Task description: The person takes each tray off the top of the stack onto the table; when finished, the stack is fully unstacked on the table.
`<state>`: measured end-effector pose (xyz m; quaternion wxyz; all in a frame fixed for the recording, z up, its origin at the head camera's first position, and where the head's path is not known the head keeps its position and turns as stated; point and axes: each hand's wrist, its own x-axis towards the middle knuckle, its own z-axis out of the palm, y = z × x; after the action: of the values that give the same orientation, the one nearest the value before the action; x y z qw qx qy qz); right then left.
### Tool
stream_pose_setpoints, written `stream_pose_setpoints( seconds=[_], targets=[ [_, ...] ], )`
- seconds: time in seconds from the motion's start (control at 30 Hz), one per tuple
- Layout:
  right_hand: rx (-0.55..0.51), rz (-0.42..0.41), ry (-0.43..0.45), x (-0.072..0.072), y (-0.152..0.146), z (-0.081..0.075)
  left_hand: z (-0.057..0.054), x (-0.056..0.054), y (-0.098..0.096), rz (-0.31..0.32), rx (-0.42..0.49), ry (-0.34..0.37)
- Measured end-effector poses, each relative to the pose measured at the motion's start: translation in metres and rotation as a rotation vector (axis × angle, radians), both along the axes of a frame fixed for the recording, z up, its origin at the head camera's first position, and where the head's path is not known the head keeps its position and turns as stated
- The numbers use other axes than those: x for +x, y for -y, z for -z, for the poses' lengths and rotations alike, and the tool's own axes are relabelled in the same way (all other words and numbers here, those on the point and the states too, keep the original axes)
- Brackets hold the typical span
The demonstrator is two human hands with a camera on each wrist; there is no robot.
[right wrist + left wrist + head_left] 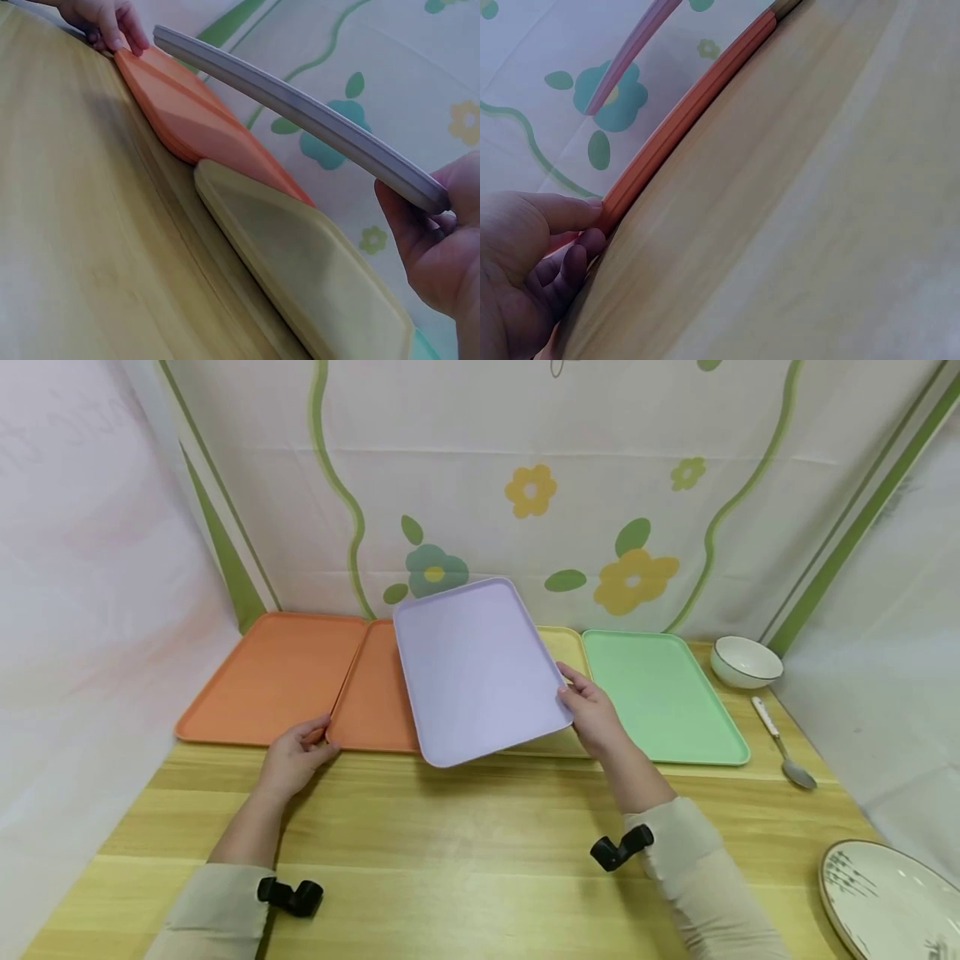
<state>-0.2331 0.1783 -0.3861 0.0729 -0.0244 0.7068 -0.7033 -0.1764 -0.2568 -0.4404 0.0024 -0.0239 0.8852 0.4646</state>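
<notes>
A lavender tray (480,668) is held tilted above the table by my right hand (597,714), which grips its near right corner with the thumb on top. In the right wrist view the tray (300,112) shows edge-on, raised over the others. My left hand (292,760) pinches the near left corner of the right-hand orange tray (378,702), thumb at its rim in the left wrist view. Another orange tray (277,677) lies directly left of it. Partly hidden under the lavender tray is a yellow tray (292,247).
A green tray (663,693) lies right of the yellow one. Farther right are a white bowl (746,663), a spoon (782,743) and a patterned plate (892,902). A flowered cloth (480,485) hangs behind the trays on the wooden table (450,860).
</notes>
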Motion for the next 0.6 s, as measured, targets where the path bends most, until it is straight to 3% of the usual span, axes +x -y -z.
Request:
stream_pose_setpoints(
  seconds=[0.43,0.6],
  targets=[
    [-0.016,-0.058,-0.066,0.002,-0.05,-0.016,-0.001,0.0,-0.001,-0.013,0.017,0.034],
    [-0.042,-0.087,-0.047,0.003,-0.066,-0.019,-0.001,0.0,-0.001,-0.02,0.014,0.043]
  ],
)
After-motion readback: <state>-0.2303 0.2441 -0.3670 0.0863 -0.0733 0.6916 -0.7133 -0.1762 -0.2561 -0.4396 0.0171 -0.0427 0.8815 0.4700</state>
